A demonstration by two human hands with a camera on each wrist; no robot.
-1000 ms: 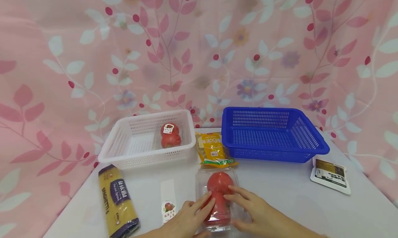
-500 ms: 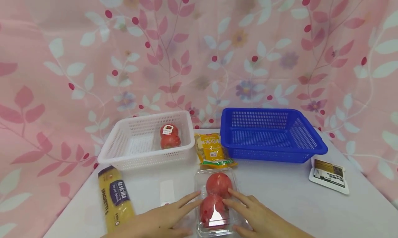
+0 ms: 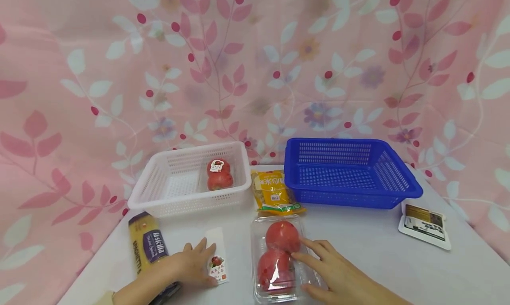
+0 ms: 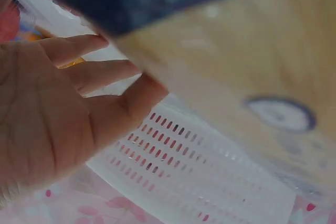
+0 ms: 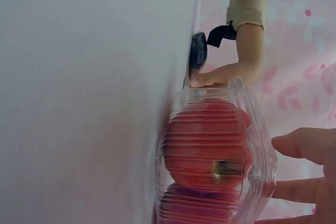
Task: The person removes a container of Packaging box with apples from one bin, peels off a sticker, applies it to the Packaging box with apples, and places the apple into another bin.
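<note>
My left hand [image 3: 193,264] reaches over the white label strip [image 3: 218,263] with fingers spread, beside the spaghetti pack [image 3: 151,247]. In the left wrist view the extended fingers of that hand [image 4: 58,108] lie close to the yellow pack [image 4: 220,61]; whether they touch it is unclear. A clear plastic box of two tomatoes [image 3: 276,269] lies on the table before me. At its right side, my right hand [image 3: 336,272] rests with loosely extended fingertips on or near the lid. The right wrist view shows the ribbed side of the box [image 5: 205,140] from close by.
A white basket [image 3: 187,203] holding another tomato pack [image 3: 219,179] stands at the back left. A blue basket [image 3: 350,194] is at the back right. Between them lies a yellow food bag [image 3: 275,192]. A flat white packet [image 3: 424,227] lies far right.
My left hand has left the tomato box and moved left to the label strip. The right hand stays by the box, nearly still.
</note>
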